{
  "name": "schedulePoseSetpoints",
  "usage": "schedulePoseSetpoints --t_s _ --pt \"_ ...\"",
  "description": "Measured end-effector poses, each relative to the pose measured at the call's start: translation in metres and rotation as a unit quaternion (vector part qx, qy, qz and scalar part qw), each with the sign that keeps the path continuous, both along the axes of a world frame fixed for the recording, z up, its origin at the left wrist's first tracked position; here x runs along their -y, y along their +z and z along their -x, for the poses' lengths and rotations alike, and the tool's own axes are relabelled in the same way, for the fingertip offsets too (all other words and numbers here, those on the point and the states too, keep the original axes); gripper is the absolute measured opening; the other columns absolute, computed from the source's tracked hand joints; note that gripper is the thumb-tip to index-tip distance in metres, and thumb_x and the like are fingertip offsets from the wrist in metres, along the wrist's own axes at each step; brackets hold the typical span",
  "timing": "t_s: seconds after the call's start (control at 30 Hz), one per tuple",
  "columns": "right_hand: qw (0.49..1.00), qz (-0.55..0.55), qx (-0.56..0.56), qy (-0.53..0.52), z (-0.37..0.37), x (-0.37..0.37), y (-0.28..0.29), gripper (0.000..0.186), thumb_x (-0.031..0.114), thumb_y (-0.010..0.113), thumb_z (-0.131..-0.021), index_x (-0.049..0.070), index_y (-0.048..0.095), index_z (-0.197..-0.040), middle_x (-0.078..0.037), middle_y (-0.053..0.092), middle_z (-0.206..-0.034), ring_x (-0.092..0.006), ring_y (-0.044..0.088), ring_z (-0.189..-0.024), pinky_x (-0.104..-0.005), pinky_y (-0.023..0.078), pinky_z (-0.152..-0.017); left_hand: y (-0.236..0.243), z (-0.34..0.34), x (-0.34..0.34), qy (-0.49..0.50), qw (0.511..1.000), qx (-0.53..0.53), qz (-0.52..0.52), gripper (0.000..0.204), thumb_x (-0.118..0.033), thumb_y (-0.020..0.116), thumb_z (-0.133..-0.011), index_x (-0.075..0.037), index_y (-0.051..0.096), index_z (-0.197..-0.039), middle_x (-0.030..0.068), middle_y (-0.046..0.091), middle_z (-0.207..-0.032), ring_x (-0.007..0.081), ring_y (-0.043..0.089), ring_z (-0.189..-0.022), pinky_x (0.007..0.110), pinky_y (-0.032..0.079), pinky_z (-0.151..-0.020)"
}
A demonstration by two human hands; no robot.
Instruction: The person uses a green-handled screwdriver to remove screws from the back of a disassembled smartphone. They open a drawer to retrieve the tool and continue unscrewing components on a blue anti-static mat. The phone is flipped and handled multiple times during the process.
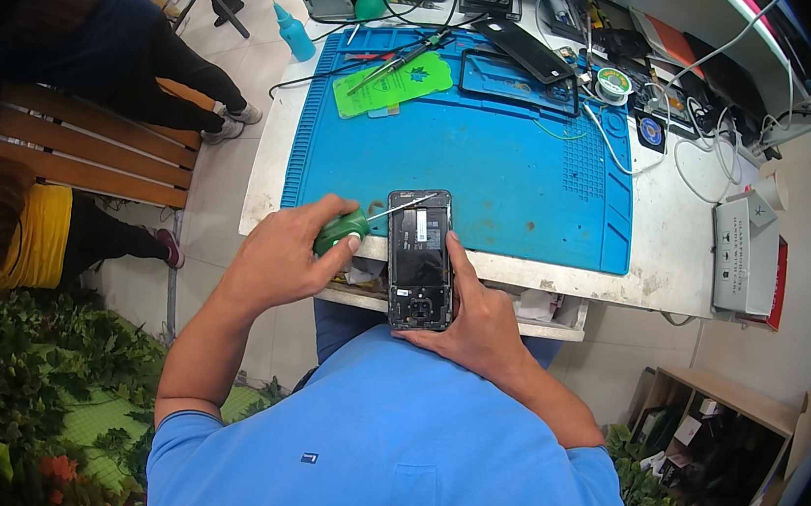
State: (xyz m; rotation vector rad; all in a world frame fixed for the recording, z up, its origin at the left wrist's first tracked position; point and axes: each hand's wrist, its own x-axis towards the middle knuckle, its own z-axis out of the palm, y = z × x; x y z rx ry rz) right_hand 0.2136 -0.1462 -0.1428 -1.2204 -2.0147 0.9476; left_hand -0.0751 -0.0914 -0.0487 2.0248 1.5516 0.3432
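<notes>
My left hand (292, 251) is wrapped round the green handle of a screwdriver (340, 233). Its thin metal shaft slants up to the right, and the tip lies over the upper part of an opened smartphone (420, 269). The phone stands lengthwise before my chest with its inner parts showing: a dark battery area, a pale label and a camera block at the lower end. My right hand (480, 315) grips the phone along its right side and lower edge. Whether the tip touches the phone I cannot tell.
A blue work mat (472, 181) covers the table. On it lie a soldering iron (401, 60), a green plate (394, 84), a phone frame (517, 85) and a solder spool (612, 84). Below the edge is an open drawer (546, 322). Two people sit on a bench (91, 146) at left.
</notes>
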Motion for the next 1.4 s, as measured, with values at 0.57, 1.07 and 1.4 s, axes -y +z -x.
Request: schedulePoseSetpoints --t_s 0.57,1.07,1.4 --pt "1.000 -0.014 0.000 -0.005 0.001 0.000 0.000 0.146 0.046 0.110 -0.074 -0.009 0.026 -0.179 -0.024 0.084 -0.110 -0.0361 0.086 -0.088 -0.0439 0.069 -0.076 0.010 -0.003 -0.012 -0.033 0.999 -0.037 -0.016 0.038 -0.034 0.072 -0.107 -0.008 0.073 -0.134 0.0205 0.082 -0.103 0.0461 0.080 -0.095 0.055 0.062 -0.085" --pt "1.000 0.001 0.003 -0.004 -0.001 0.000 0.003 0.145 0.046 0.111 -0.073 -0.010 0.028 -0.178 -0.025 0.084 -0.110 -0.0359 0.087 -0.092 -0.0431 0.069 -0.078 0.029 -0.002 -0.031 -0.076 0.994 -0.082 0.011 0.040 -0.032 0.075 -0.103 -0.005 0.075 -0.133 0.0238 0.081 -0.102 0.0469 0.079 -0.095 0.052 0.060 -0.084" --pt "1.000 -0.014 -0.011 0.000 0.000 0.000 0.000 0.145 0.045 0.110 -0.074 -0.010 0.026 -0.178 -0.026 0.084 -0.114 -0.0383 0.086 -0.089 -0.0454 0.070 -0.077 0.027 -0.002 -0.030 -0.070 0.995 -0.072 0.005 0.041 -0.033 0.075 -0.103 -0.005 0.075 -0.133 0.0247 0.081 -0.101 0.0474 0.079 -0.094 0.053 0.059 -0.084"
